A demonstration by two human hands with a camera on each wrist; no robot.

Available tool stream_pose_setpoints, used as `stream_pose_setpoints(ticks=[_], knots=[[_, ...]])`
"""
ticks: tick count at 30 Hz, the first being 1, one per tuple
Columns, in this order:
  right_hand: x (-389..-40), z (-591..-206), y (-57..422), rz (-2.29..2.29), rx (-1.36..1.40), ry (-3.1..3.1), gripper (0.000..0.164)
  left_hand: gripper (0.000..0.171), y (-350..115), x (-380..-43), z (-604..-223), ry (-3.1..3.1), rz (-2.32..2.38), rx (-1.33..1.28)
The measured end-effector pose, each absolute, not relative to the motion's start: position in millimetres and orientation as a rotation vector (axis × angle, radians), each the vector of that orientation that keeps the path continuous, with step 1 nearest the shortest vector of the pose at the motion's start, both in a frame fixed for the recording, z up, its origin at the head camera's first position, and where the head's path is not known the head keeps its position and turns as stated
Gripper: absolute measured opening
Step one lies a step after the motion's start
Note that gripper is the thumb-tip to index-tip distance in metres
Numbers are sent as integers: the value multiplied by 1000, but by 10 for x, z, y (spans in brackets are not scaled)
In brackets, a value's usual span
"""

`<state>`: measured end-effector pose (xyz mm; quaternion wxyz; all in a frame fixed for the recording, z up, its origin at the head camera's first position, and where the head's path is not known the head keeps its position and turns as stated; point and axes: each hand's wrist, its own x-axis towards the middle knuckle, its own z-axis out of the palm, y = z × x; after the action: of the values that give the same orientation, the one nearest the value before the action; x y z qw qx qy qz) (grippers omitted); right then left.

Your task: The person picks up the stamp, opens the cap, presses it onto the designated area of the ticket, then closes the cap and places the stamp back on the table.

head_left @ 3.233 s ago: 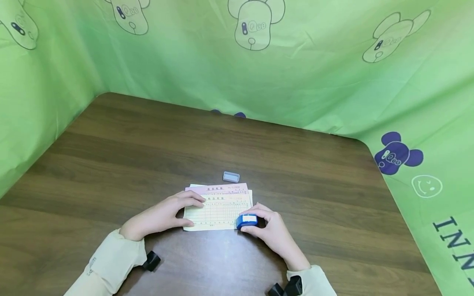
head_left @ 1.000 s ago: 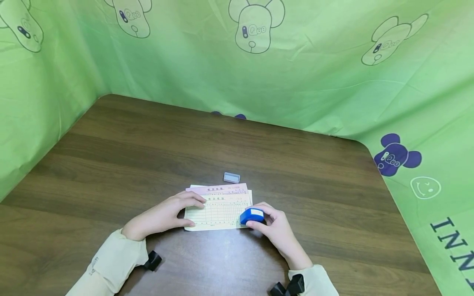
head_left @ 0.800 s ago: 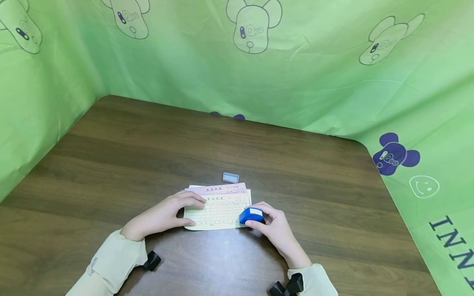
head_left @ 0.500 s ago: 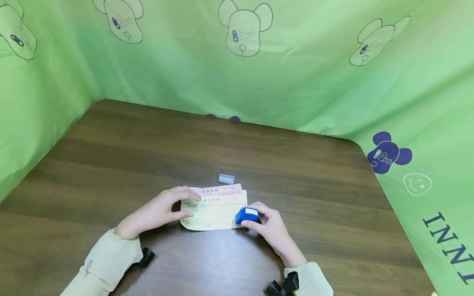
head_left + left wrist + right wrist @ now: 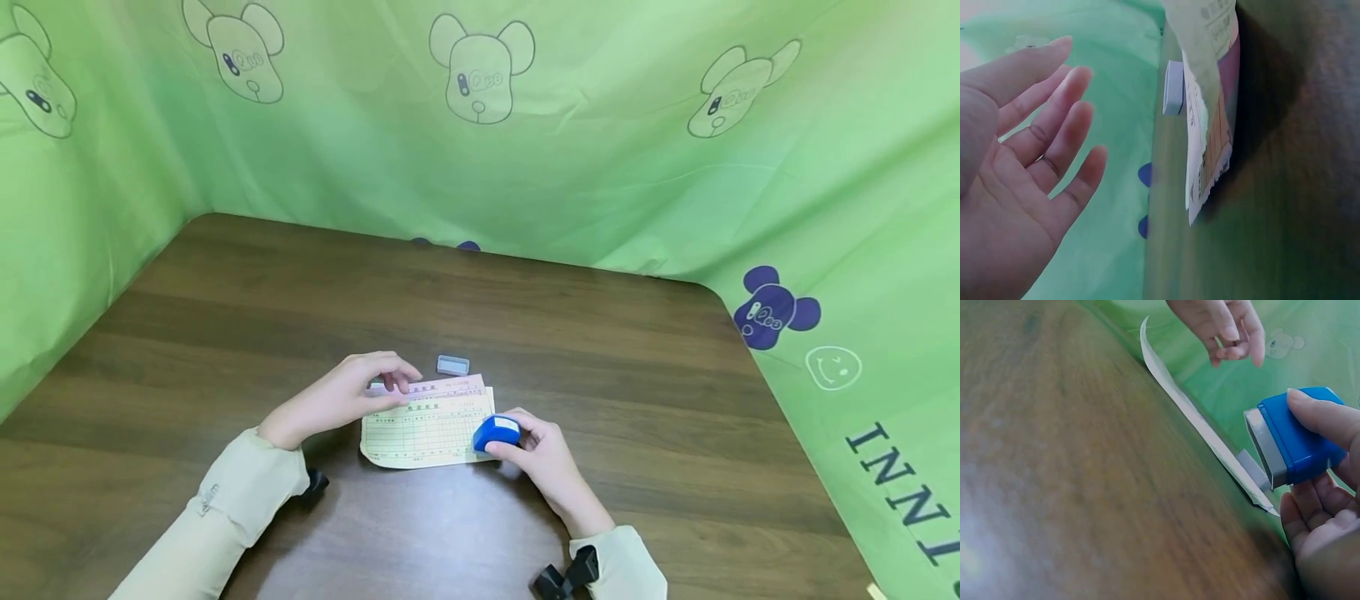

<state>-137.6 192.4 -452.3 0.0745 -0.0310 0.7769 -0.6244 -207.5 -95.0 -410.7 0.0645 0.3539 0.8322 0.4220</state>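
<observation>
My right hand grips a blue self-inking stamp between thumb and fingers, at the right end of the printed forms. In the right wrist view the stamp is raised above the paper, its pale base facing left. The pale yellow-green form lies uppermost, with a pink form showing behind it. My left hand hovers over the forms' left end, fingers loosely bent. The left wrist view shows it holding nothing, apart from the ragged-edged sheets, which curve upward.
A small grey-blue rectangular cap lies just behind the forms. The brown wooden table is bordered by a green printed curtain at the back and sides. Black cameras are strapped to both wrists.
My left hand has lifted off the forms and moved up and away; their lower left corner curls. My right hand has raised the stamp from the form and keeps hold of it.
</observation>
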Motion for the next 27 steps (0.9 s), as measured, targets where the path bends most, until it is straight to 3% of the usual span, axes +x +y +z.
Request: stream_pose_setpoints(ticks=[27], knots=[[-1375,-4537,1933,-1915,-30,2280,39,44,-697,-2540,-4299,2514,1180,984]])
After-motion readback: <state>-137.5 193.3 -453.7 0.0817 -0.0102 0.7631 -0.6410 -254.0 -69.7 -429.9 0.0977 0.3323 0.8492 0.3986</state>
